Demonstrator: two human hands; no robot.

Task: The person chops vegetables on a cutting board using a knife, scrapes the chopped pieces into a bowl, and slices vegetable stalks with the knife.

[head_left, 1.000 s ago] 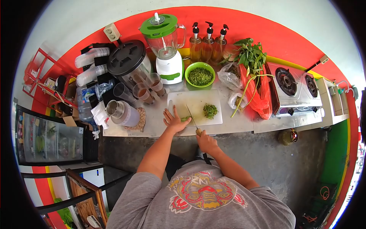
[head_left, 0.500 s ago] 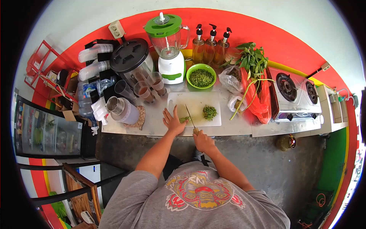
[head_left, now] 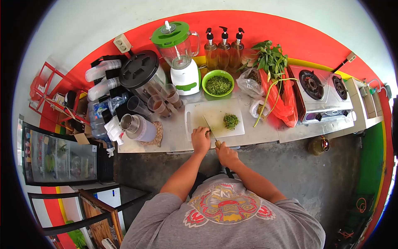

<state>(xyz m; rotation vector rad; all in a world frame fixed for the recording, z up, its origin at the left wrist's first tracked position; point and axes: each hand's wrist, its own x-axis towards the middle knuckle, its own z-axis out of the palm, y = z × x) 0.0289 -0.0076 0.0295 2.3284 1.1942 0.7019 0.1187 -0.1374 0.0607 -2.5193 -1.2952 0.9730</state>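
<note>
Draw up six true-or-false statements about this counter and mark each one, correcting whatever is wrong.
1. The right hand grips the knife by its handle. True.
2. The left hand rests on the stove. False: it is at the near edge of the cutting board, beside the knife.
3. The pile of chopped greens lies left of the knife blade. False: it lies to the right.
4. The green bowl holds cut greens. True.
5. Only two pump bottles stand in the row. False: there are three pump bottles.
6. The blender has its green lid on. True.
</note>
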